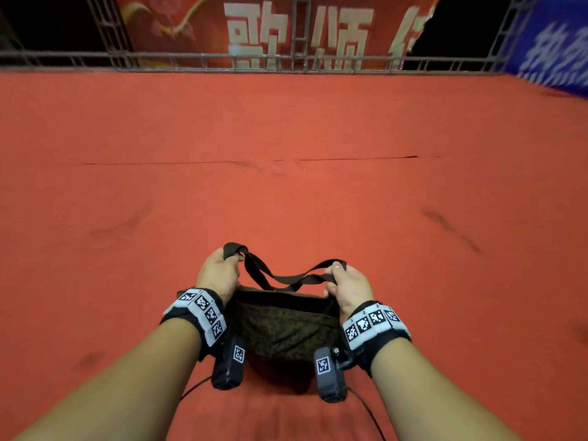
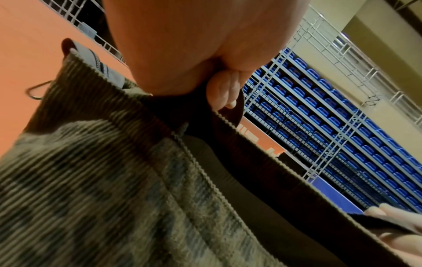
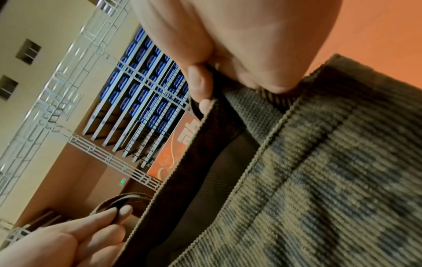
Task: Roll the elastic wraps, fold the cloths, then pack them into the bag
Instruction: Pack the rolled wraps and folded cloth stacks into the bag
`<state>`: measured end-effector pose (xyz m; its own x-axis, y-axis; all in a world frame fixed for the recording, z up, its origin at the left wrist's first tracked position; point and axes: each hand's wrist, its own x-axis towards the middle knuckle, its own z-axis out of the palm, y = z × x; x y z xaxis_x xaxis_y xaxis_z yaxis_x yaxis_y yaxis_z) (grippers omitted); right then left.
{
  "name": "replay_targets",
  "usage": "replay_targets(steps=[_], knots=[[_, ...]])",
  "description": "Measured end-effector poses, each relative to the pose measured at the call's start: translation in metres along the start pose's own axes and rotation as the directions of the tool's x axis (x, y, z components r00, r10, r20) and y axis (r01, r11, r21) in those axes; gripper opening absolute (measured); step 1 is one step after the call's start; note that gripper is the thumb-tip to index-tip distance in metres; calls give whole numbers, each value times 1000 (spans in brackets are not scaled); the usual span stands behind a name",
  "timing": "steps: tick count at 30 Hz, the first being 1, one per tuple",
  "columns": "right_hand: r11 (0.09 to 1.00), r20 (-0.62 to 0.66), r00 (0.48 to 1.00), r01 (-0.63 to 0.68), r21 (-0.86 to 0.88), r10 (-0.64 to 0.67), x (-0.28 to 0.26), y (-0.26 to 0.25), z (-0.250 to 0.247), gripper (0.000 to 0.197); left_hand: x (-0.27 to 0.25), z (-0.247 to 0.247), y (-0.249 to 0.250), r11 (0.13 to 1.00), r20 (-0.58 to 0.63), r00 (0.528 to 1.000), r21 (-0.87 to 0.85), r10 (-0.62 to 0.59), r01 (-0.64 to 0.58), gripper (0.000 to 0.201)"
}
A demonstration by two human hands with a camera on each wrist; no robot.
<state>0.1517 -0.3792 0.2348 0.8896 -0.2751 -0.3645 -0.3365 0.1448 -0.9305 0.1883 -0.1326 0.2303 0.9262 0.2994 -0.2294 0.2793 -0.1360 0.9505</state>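
A dark brown patterned fabric bag (image 1: 280,329) hangs between my two hands above the red carpet. My left hand (image 1: 219,272) grips the left end of its dark strap (image 1: 280,276) and rim; my right hand (image 1: 348,286) grips the right end. The bag's mouth is held open between them, dark inside. In the left wrist view the ribbed bag cloth (image 2: 102,180) fills the lower frame below my curled fingers (image 2: 223,94). The right wrist view shows the same weave (image 3: 319,171) under my gripping fingers (image 3: 200,84). No wraps or cloths are visible.
Red carpet (image 1: 286,154) spreads on all sides. A grey metal truss rail (image 1: 222,60) with a red banner (image 1: 286,27) runs along the far edge, a blue banner (image 1: 553,49) at the far right. Thin black cables trail from the wrist cameras.
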Motion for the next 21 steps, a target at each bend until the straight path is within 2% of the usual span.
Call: replay_targets(steps=[4,10,16,21], knots=[[998,-53,998,26,52,-24,7,-20,-51,25,-9,52,22,1000,33,999,-1,30,-30,16],[999,-108,993,44,27,-41,19,-22,-130,27,-27,130,29,999,99,994,-17,36,-34,16],[991,-251,967,4,137,30,15,-4,-192,26,-39,194,14,1000,249,968,11,5,-8,15],[986,-366,927,-22,165,82,5,21,-218,27,-39,230,0,998,380,925,61,0,-25,13]])
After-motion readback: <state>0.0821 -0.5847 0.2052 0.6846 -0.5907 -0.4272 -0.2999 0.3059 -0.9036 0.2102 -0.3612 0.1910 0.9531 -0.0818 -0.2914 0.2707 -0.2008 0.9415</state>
